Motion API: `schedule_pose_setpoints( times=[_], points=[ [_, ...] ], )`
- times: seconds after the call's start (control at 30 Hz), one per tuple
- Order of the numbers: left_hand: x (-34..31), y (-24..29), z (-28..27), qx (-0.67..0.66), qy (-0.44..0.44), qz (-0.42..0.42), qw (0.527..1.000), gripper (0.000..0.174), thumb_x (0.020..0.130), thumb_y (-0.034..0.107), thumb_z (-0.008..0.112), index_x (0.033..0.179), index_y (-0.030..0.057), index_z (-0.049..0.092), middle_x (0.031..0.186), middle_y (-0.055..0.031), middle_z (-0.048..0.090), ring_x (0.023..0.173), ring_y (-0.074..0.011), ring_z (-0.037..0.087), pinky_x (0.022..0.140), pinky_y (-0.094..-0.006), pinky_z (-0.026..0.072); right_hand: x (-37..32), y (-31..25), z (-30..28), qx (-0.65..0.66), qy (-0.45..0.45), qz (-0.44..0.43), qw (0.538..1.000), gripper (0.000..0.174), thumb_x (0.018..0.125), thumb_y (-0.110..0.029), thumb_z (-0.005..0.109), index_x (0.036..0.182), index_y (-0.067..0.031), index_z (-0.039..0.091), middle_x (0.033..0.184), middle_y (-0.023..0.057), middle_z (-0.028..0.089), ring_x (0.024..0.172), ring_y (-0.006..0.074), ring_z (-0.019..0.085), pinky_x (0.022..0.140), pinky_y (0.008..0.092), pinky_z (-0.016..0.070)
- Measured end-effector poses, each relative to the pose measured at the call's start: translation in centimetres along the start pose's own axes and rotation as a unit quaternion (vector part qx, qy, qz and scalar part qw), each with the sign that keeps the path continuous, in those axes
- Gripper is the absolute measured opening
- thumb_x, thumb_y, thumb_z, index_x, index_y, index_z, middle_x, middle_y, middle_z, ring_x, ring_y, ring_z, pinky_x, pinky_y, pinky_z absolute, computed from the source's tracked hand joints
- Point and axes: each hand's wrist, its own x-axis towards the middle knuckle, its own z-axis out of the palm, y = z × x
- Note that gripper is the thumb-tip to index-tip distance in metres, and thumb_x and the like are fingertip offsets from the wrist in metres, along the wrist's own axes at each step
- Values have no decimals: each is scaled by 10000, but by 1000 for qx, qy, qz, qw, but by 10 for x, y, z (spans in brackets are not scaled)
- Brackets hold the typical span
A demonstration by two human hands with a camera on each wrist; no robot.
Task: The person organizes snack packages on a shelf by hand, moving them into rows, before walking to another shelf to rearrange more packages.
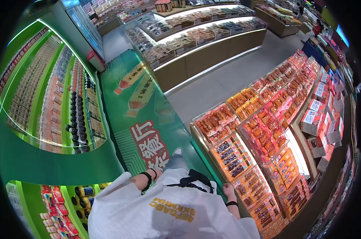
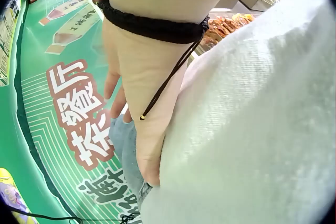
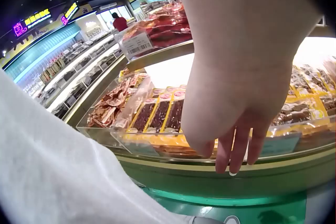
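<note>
My left hand [image 2: 139, 82] hangs beside the white shirt [image 2: 247, 113] and the jeans, fingers pointing down and loosely bent, with a black cord round the wrist; in the head view only part of that hand [image 1: 158, 173] shows. Nothing is seen in it. My right hand [image 3: 233, 113] hangs at the edge of the snack counter, in front of orange and dark packets [image 3: 168, 113], its fingers loose and holding nothing. The head view has this hand [image 1: 229, 192] next to bins of packaged snacks [image 1: 228, 155].
Green shelves of bottles and packs [image 1: 55, 91] stand at the left. Ahead is a lit display counter [image 1: 212, 59]. A printed green floor mat [image 1: 128, 107] runs between them. Stacked boxes [image 1: 312, 119] lie at the right. A person in red [image 3: 119, 23] stands far off.
</note>
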Motion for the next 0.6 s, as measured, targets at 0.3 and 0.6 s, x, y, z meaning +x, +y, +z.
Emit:
schedule_pose_setpoints(
  times=[0.3,0.6],
  points=[
    [-85,-64,-45,-36,106,-18,994,416,676,237,686,1063,93,630,1083,-181,640,1010,-343,611,820,-424,500,58,-65,19,-135,-79,59,986,356,778,-231,569,1090,-86,661,1103,191,640,1069,322,600,932,389,465],
    [-115,-167,-22,-294,244,-39,923,400,818,393,513,945,48,671,985,-220,646,935,-397,603,781,-426,484,125,-315,56,-176,-94,-194,961,341,793,-250,562,1070,-75,659,1012,190,656,982,314,623,866,381,482]
  ],
)
